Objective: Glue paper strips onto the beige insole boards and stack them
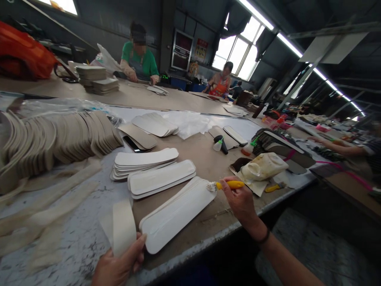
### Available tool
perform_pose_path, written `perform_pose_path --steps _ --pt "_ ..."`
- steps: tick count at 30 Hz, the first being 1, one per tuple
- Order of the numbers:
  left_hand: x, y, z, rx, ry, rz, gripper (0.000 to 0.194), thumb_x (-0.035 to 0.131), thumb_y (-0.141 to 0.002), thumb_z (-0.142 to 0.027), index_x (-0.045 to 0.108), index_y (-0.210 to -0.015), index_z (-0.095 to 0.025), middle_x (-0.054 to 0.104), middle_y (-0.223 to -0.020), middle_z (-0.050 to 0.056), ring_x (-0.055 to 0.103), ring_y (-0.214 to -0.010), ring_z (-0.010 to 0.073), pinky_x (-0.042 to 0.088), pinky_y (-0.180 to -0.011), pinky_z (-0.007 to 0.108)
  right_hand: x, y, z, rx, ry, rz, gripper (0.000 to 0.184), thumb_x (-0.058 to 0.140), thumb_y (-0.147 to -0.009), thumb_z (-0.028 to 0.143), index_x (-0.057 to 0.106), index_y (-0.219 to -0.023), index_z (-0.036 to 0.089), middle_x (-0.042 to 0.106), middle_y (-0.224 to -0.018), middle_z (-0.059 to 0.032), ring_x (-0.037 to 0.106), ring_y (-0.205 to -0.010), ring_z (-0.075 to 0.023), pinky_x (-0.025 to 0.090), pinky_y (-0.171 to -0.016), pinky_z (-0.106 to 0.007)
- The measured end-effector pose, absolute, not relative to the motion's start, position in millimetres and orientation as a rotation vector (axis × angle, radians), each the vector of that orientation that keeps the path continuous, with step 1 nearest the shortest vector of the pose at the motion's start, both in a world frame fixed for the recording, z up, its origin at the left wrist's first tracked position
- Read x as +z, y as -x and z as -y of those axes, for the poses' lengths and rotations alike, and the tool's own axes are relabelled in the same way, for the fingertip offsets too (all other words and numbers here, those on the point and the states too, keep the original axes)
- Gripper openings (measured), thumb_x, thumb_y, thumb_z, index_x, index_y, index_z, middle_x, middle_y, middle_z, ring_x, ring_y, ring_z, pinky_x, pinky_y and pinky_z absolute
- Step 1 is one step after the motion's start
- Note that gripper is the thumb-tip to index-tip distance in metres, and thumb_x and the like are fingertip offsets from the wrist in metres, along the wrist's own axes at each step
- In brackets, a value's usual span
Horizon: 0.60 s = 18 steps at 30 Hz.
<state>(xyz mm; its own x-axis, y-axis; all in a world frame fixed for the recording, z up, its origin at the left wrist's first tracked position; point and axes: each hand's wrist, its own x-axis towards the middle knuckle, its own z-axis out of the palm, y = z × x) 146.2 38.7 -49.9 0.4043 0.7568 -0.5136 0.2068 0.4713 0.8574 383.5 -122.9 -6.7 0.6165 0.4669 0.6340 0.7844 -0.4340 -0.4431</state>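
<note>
My right hand (242,202) grips a yellow-handled brush (230,184). The brush's whitish, coated bristles touch the far right end of the top white panel (178,216), a long piece with rounded corners lying on several others. A wet sheen shows on part of that panel. At the lower left, my left hand (122,260) is closed on a curved cream strip (123,226), its thumb close to the panel's near end. Whether the thumb touches the panel I cannot tell. Behind lie two more stacks of white panels (162,178).
A long row of beige curved pieces (71,137) stands left, with pale strips (56,210) before it. On the right are a stained plastic container (263,167), a second yellow brush (274,188) and small bottles (218,145). Co-workers (141,59) sit across the table.
</note>
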Motion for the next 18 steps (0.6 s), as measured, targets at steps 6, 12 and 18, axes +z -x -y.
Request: perform_pose_path --steps 6,12,18 --pt "-56.4 -145.7 -39.6 0.444 -1.103 -1.157 0.048 0.079 -0.048 -0.053 0.064 -0.07 -0.013 0.055 -0.041 -0.002 0.044 -0.041 0.0125 0.034 -0.047 0.026 -5.7 -378.4 123.9 -0.538 2.048 1.047 0.019 0.051 -0.09 0.032 0.059 -0.079 0.019 0.062 -0.074 -0.0042 0.061 -0.07 -0.0175 0.05 -0.067 -0.028" --pt "-53.8 -145.2 -38.8 0.441 -1.079 -1.156 0.047 0.08 -0.048 -0.051 0.065 -0.071 -0.012 0.057 -0.042 -0.001 0.046 -0.042 0.0122 0.036 -0.048 0.026 -13.6 -342.9 118.1 -0.28 1.889 1.153 0.013 0.051 -0.09 0.023 0.06 -0.081 0.019 0.061 -0.075 -0.0038 0.06 -0.072 -0.0162 0.051 -0.068 -0.028" --pt "-44.1 -145.2 -34.9 0.438 -0.984 -1.126 0.046 0.083 -0.048 -0.045 0.065 -0.073 -0.011 0.057 -0.043 -0.002 0.045 -0.043 0.0105 0.035 -0.047 0.023 -15.8 -348.7 121.8 -0.407 1.901 1.149 0.009 0.053 -0.088 0.021 0.061 -0.084 0.02 0.062 -0.079 -0.0054 0.061 -0.077 -0.0185 0.051 -0.073 -0.032"
